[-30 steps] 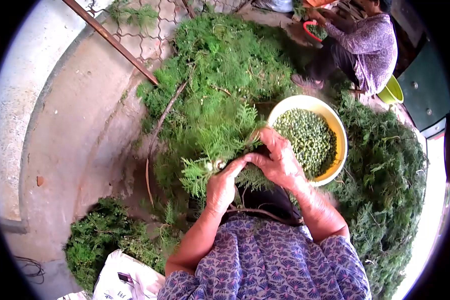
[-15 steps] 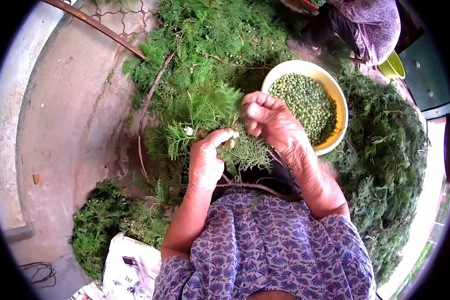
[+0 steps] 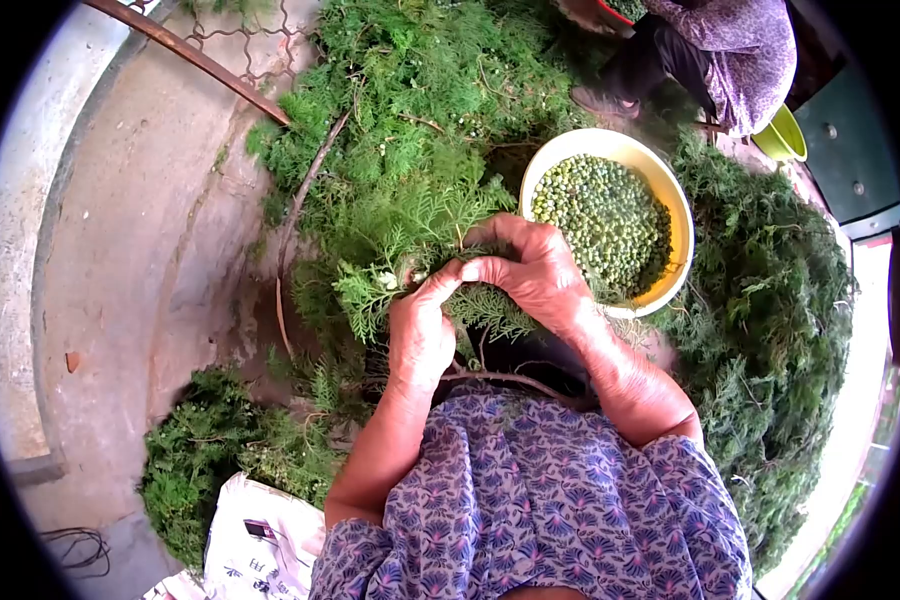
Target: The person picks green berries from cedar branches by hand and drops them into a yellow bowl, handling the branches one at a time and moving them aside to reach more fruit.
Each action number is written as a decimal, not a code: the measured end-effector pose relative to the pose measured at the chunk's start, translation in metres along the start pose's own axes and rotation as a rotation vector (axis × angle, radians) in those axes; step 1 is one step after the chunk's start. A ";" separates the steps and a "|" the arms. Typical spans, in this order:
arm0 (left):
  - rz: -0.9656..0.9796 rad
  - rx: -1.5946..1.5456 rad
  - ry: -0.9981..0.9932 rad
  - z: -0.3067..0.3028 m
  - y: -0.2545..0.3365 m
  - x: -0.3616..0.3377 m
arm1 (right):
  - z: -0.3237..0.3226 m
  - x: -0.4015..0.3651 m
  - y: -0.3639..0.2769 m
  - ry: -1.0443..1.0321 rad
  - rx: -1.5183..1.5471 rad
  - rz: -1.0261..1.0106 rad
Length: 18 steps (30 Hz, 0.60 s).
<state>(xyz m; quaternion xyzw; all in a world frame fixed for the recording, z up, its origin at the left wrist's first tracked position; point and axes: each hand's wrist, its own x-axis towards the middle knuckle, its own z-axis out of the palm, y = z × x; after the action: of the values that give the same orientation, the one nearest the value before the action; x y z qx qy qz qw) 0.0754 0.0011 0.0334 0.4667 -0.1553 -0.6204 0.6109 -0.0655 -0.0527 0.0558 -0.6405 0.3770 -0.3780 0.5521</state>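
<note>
My left hand (image 3: pixel 422 330) is closed around a leafy green cypress branch (image 3: pixel 425 215) over my lap. Pale green cones (image 3: pixel 387 281) show on the sprig just beyond its fingers. My right hand (image 3: pixel 542 275) bends in from the right, thumb and fingers pinched at the branch. Its thumb meets my left thumb, and whatever lies between the right fingertips is hidden. Close by on the right stands a yellow bucket (image 3: pixel 682 215), holding many small round green cones (image 3: pixel 610 225).
Cut greenery (image 3: pixel 400 90) covers the ground ahead, and another heap (image 3: pixel 770 350) lies at right. A seated person (image 3: pixel 735 55) is at upper right, near a yellow-green basin (image 3: pixel 782 135). A white sack (image 3: pixel 260 540) lies at lower left. A brown pole (image 3: pixel 190 50) slants across upper left.
My right hand has come down and left from beside the bucket to meet my left thumb at the branch. My left hand keeps its hold, nearly in place.
</note>
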 end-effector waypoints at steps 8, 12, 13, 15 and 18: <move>0.301 0.732 -0.141 -0.008 0.004 -0.001 | -0.021 0.002 0.011 0.092 0.826 0.325; 0.348 0.738 -0.238 -0.011 0.008 0.003 | -0.071 -0.006 0.018 0.336 0.503 0.211; 0.347 0.736 -0.239 -0.006 0.010 0.005 | -0.083 -0.010 0.016 0.438 0.347 0.217; 0.043 0.373 -0.124 0.004 0.010 0.006 | -0.101 -0.010 0.026 0.582 -0.280 0.105; 0.019 0.362 -0.161 0.005 0.006 0.012 | -0.102 -0.012 0.022 0.633 -0.931 -0.194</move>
<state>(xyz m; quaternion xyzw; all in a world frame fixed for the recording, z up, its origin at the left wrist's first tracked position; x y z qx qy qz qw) 0.0776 -0.0126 0.0357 0.5166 -0.3169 -0.6118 0.5083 -0.1643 -0.0875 0.0439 -0.7032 0.5904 -0.3946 0.0346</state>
